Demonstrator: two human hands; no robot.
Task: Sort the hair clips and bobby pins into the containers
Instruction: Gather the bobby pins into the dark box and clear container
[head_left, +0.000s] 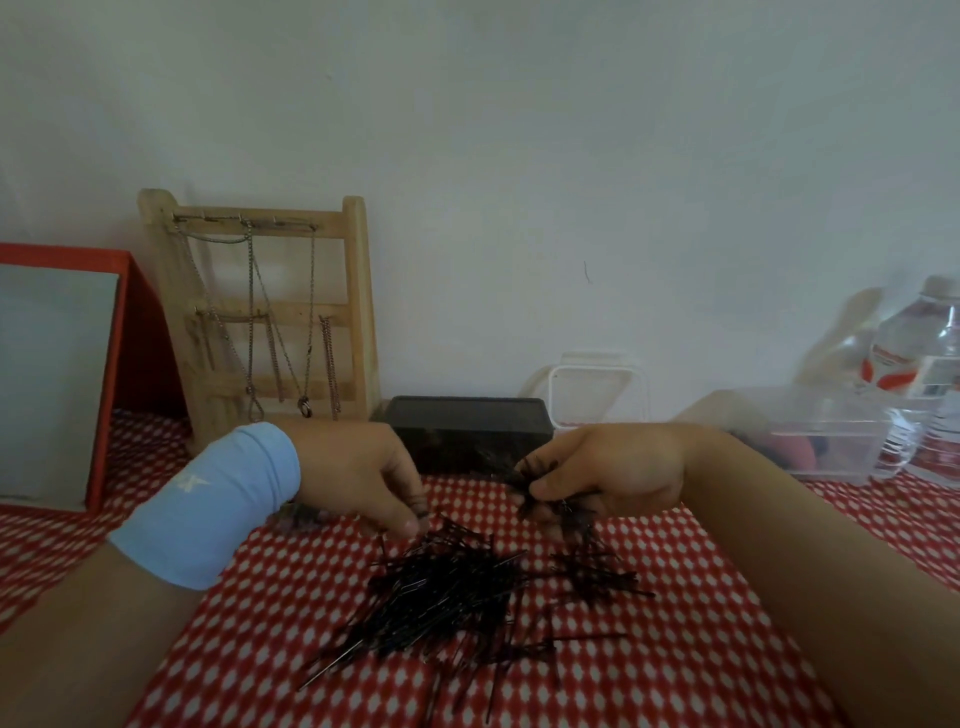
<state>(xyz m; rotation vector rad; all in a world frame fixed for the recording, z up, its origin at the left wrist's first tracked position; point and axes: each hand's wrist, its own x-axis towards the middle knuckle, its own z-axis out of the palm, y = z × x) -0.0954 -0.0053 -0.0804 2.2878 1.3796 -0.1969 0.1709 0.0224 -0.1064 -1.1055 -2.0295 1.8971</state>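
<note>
Head view: the bench (249, 649), under a red-and-white checked cloth, fills the lower half of the frame.
Pile: loose black bobby pins (452, 587) lie tangled at lower centre, between the two forearms and just below both hands.
Right grip: the right hand (613, 478), right of centre, has its thumb and curled fingers pinched on a bunch (540, 486) of pins. Several ends stick out untidily.
Left grip: the left hand (363, 478), left of centre, points its curled fingers down at the upper left edge of the pile. Whether it has a pin cannot be told.
Black container (467, 431): stands at centre frame, just above and between the hands, its opening facing up.
Clear container (831, 436): stands at the right edge of the frame beside a water bottle (930, 374). Its contents are blurred.
Step in hand: probably gathering pins into the right hand for transfer to the black container.
Method: feed only a few pins at a time. Align them lengthwise before adding them to the bunch. Keep the pinch near the middle of the bunch so that the loose ends do not slip. Carry the bunch fully over the rim before letting go.
Risk: tangled pins may drag neighbours off the pile.
</note>
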